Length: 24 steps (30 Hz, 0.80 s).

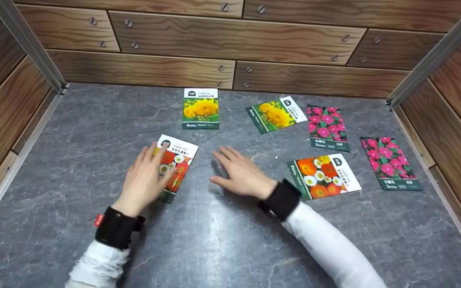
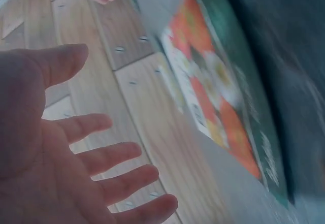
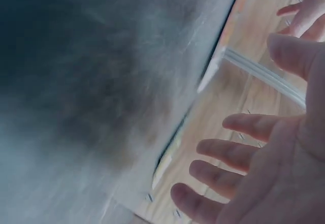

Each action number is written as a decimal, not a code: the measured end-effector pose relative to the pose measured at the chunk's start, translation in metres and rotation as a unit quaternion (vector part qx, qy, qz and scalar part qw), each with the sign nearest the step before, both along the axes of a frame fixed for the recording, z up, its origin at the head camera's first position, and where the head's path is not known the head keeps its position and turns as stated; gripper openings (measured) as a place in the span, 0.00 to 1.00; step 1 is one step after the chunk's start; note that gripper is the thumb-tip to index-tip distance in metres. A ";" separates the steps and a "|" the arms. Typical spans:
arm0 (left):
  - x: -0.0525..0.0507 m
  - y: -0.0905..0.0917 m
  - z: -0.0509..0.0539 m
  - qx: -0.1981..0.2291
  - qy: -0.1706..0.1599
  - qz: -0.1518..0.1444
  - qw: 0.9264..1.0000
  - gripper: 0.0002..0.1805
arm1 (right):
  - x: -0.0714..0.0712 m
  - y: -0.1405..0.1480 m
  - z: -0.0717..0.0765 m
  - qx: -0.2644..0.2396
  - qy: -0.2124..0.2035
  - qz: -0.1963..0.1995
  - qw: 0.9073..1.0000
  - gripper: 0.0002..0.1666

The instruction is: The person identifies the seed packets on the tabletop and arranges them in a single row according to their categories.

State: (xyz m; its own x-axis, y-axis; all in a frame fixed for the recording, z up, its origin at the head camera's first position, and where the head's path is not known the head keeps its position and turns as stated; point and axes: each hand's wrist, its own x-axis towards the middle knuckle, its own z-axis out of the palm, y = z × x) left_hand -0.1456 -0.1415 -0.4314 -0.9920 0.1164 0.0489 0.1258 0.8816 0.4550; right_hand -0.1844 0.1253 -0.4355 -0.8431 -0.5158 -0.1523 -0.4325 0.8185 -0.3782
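Note:
The left hand (image 1: 144, 176) hovers over the left edge of an orange-flower packet (image 1: 179, 168), fingers spread and relaxed; the left wrist view shows the packet (image 2: 203, 76) beyond the palm (image 2: 76, 168). To its right, the right hand (image 1: 242, 172) is held above the grey surface with fingers extended and nothing in them. In the right wrist view this hand (image 3: 254, 163) has its fingers apart. A second orange-flower packet (image 1: 324, 176) lies right of the right hand, tilted. Neither hand grips anything.
Two yellow-flower packets (image 1: 200, 110) (image 1: 276, 115) lie toward the back. Two pink-flower packets (image 1: 327, 126) (image 1: 390, 162) lie on the right. Wood-patterned walls (image 1: 230, 40) with metal corner posts (image 1: 34, 48) enclose the grey surface (image 1: 94, 132).

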 end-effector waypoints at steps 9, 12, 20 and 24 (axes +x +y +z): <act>-0.007 -0.033 -0.016 0.006 -0.067 0.018 0.998 0.43 | -0.034 -0.048 -0.004 0.018 0.002 0.027 0.999 0.48; -0.007 -0.037 -0.020 0.001 -0.069 0.014 0.998 0.44 | -0.041 -0.064 -0.008 0.027 0.002 0.022 0.999 0.47; -0.007 -0.032 -0.020 -0.014 -0.047 -0.004 0.999 0.41 | -0.047 -0.088 -0.008 0.027 0.019 -0.015 0.999 0.48; -0.008 -0.031 -0.022 -0.007 -0.045 -0.005 0.999 0.41 | -0.050 -0.087 -0.003 -0.032 0.013 -0.059 0.998 0.40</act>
